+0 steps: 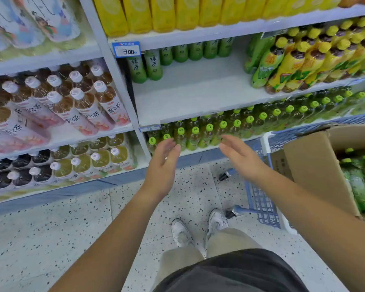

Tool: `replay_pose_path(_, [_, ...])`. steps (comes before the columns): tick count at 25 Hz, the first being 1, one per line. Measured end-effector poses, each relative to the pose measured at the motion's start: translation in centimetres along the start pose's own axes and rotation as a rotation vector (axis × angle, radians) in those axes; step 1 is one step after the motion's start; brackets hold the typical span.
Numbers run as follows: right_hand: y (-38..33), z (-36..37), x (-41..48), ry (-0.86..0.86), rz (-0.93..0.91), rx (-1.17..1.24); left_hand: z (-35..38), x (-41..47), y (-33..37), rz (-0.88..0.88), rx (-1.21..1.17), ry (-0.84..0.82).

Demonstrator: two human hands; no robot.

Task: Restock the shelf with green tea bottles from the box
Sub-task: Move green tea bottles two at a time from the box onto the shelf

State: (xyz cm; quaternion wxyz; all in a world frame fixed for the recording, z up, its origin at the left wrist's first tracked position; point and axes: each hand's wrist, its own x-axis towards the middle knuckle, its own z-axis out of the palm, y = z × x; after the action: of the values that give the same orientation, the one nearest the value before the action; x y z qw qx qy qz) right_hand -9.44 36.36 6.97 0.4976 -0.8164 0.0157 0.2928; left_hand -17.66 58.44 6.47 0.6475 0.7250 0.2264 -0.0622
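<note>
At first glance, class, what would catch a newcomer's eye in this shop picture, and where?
Two empty hands reach forward at centre, the left hand and the right hand. Above them a mostly bare white shelf holds a few green tea bottles at its back left. At right, an open cardboard box holds more green bottles.

The white metal shelf board (188, 95) carries green-labelled tea bottles (154, 65) at eleven o'clock and yellow-capped bottles (293, 62) at three.
</note>
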Motion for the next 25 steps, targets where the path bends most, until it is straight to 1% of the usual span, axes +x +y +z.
replay_pose_path(5, [2.0, -2.7, -5.1, 0.102, 0.052, 0.165, 3.3, -3.1, 1.7, 0.065, 0.044, -0.049])
replay_pose_path(10, [5.0, -7.4, -9.4, 0.162, 0.029, 0.181, 8.3, -5.1, 4.4, 0.130, 0.096, -0.115])
replay_pose_path(13, [7.8, -12.3, -12.0, 0.239, 0.028, 0.184, 13.7, -6.7, 5.5, 0.149, 0.110, -0.171])
replay_pose_path(15, [9.7, -15.5, -13.6, 0.257, 0.027, 0.180, 17.7, -7.8, 5.9, 0.154, 0.114, -0.202])
replay_pose_path(17, [11.5, -18.8, -15.2, 0.251, 0.032, 0.156, 21.9, -8.8, 6.1, 0.146, 0.103, -0.218])
replay_pose_path(20, [14.3, -23.9, -16.9, 0.238, 0.056, 0.188, 27.8, -10.5, 6.3, 0.119, 0.084, -0.250])
replay_pose_path(25, [18.7, -31.6, -17.8, 0.224, 0.103, 0.146, 36.6, -11.7, 6.8, 0.047, 0.048, -0.275])
